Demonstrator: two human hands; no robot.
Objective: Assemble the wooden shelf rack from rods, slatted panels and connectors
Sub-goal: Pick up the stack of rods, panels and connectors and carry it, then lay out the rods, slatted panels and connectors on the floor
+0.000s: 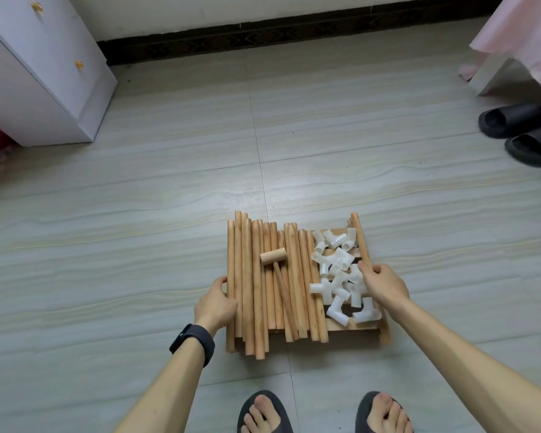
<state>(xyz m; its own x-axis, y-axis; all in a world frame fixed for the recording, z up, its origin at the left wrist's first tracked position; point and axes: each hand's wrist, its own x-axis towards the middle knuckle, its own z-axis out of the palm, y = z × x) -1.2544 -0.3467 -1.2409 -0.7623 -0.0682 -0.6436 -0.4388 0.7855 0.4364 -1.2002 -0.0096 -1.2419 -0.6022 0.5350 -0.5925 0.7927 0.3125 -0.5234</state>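
Nothing is joined yet, as far as I can see: every part of the rack lies loose in one pile between my hands. The rods (256, 285) lie side by side in a row, running away from me, on top of the slatted panels (350, 328). Of the panels only the near edge and the corner below my right hand show, so I cannot count them. The white connectors (341, 276) lie in a heap on the slats just inside my right hand, none of them pushed onto a rod. A wooden mallet (274, 256) rests across the rods about midway between my hands, untouched. My hands are well apart, one on each side of the pile. My left hand (214, 304) curls round the outermost rod (230, 260) on its side, and whether its fingers also reach the panel beneath I cannot tell. My right hand (383, 284) is closed round a single rod (361, 242) at the far side of the connectors. I judge the whole build is left: sort the parts, press connectors onto rods, fit the panels and tap the joints home. The pile sits on the tiled floor (138, 214) just ahead of my sandalled feet (264, 414). A white cabinet (38, 73) stands far beyond my left hand and black slippers (519, 132) lie far out past my right.
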